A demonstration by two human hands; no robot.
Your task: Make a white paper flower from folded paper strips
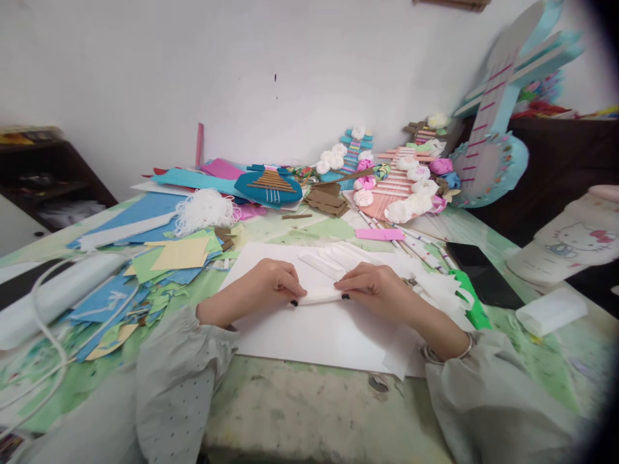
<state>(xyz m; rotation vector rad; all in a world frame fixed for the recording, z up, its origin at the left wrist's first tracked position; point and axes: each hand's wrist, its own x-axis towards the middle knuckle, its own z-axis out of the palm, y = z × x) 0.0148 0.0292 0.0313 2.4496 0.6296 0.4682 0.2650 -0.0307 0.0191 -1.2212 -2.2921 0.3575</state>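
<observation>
Both my hands pinch a narrow folded white paper strip [320, 296], stretched level between them over a white paper sheet [294, 338]. My left hand [264, 285] grips its left end between thumb and fingers. At the other end, my right hand [380, 291] is closed on it in the same way. Just behind the strip lie several similar folded white strips [322, 263], side by side on the sheet. Thin crumpled white paper [438, 290] spreads past my right wrist.
Left are cut paper scraps [181, 253], white yarn [207, 211] and a white cable [46, 322]. Paper instrument models [268, 187] line the wall. A green object [471, 303], a black phone [483, 274] and a white cup [570, 241] stand or lie right.
</observation>
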